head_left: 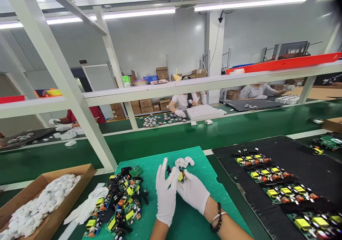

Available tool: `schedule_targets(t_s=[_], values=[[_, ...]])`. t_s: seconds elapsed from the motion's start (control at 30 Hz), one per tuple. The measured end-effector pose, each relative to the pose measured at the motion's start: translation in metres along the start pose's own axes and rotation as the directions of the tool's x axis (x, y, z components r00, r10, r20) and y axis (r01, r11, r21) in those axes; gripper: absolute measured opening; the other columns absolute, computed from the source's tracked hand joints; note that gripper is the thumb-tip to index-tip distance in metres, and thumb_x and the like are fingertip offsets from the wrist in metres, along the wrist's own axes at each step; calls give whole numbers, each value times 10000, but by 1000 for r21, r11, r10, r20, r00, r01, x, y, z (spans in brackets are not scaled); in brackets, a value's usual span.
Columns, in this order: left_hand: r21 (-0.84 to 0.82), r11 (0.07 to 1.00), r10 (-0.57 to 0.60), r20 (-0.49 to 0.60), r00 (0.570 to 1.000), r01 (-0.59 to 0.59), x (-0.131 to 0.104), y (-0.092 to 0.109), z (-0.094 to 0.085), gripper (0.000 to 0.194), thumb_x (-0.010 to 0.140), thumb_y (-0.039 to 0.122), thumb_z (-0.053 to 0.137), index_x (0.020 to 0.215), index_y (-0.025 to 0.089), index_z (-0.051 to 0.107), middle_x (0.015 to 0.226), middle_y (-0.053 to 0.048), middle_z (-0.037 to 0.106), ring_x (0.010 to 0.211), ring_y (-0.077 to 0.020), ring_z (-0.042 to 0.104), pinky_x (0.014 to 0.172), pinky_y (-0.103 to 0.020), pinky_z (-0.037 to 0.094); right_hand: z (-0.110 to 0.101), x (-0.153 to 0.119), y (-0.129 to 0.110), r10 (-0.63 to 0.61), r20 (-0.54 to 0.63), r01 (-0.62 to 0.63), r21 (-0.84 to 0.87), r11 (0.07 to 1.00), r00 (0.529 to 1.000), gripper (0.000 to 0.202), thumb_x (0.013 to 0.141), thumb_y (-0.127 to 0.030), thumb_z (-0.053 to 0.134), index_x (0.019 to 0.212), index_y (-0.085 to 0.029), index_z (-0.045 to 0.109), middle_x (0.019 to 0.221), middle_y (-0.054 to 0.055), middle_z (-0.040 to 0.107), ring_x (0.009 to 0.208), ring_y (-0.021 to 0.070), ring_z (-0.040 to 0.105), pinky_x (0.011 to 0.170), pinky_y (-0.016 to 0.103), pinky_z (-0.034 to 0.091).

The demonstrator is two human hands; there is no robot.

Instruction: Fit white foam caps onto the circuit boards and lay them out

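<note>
Both my hands wear white gloves and meet over a green mat [208, 197]. Between them is a small circuit board with a yellow transformer [181, 176], partly hidden by my fingers. My right hand [193, 192] pinches its near right side. With its index finger and thumb closed at the board's left side, my left hand [166, 193] holds its other fingers stretched upward. Just beyond the fingertips sit several small white plastic pieces [185, 162]. To the left lies a heap of circuit boards [125, 197] with yellow transformers and black parts.
A cardboard box [88, 172] of white pieces stands at the left, beside a loose white glove [87, 204]. Rows of circuit boards [290, 190] lie on a black mat [227, 158] at right. A white frame post [72, 83] rises front left. Co-workers sit across the green conveyor [240, 120].
</note>
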State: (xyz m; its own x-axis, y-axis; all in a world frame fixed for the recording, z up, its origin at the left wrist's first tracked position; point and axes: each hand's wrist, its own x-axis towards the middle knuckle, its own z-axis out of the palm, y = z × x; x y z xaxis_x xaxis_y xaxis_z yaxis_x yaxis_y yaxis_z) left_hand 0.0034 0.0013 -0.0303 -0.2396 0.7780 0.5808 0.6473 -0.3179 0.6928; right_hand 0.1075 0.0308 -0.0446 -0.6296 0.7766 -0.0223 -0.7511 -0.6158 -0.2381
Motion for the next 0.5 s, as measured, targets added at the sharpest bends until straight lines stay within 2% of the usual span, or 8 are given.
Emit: schedule_targets(t_s=[0.1, 0.23, 0.3, 0.37, 0.43, 0.5], values=[[33, 999, 41, -35, 999, -40, -2, -6, 3, 303, 821, 275, 426, 1077, 355, 567, 1382, 77, 301, 1266, -213, 245, 1049, -419, 219, 1, 1, 2, 9, 17, -9, 1, 1000, 1000, 281, 867, -304, 408, 1072, -133, 496, 1073, 82, 598, 991, 164, 565, 856, 315, 460], [151, 970, 209, -108, 972, -192, -2, -13, 1, 354, 811, 213, 434, 1132, 324, 531, 1390, 39, 292, 1261, -220, 258, 1034, -430, 238, -1, 2, 6, -5, 11, 5, -2, 1000, 1000, 265, 869, -320, 382, 1027, -158, 518, 1112, 83, 572, 986, 168, 562, 823, 332, 478], [231, 940, 273, -62, 960, -253, -2, -11, -1, 367, 811, 193, 420, 1127, 342, 531, 1385, 38, 302, 1263, -226, 255, 1023, -443, 241, -2, 2, 6, -26, 13, 26, -40, 999, 1000, 265, 868, -316, 379, 1023, -156, 523, 1103, 89, 575, 977, 171, 565, 811, 333, 483], [316, 904, 293, 30, 956, -287, -3, -3, -2, 394, 813, 189, 401, 1150, 364, 507, 1392, 40, 285, 1276, -242, 224, 1027, -472, 201, -2, 2, 3, -64, 18, 66, -117, 991, 998, 261, 862, -312, 386, 1017, -155, 527, 1067, 94, 592, 958, 177, 572, 794, 340, 488], [384, 876, 279, 92, 956, -293, -6, 7, -2, 458, 806, 209, 409, 1242, 349, 406, 1414, 15, 234, 1291, -265, 176, 1032, -503, 146, -1, 2, -1, -130, 16, 130, -241, 962, 991, 262, 849, -328, 407, 1010, -163, 532, 1015, 91, 612, 925, 187, 583, 768, 352, 495], [404, 873, 271, 65, 960, -274, -10, 15, 1, 567, 797, 239, 428, 1332, 291, 247, 1433, -34, 174, 1299, -277, 136, 1031, -513, 126, 3, 3, -9, -217, 16, 207, -371, 905, 976, 279, 835, -362, 427, 1013, -176, 534, 972, 83, 624, 887, 193, 594, 740, 361, 501]])
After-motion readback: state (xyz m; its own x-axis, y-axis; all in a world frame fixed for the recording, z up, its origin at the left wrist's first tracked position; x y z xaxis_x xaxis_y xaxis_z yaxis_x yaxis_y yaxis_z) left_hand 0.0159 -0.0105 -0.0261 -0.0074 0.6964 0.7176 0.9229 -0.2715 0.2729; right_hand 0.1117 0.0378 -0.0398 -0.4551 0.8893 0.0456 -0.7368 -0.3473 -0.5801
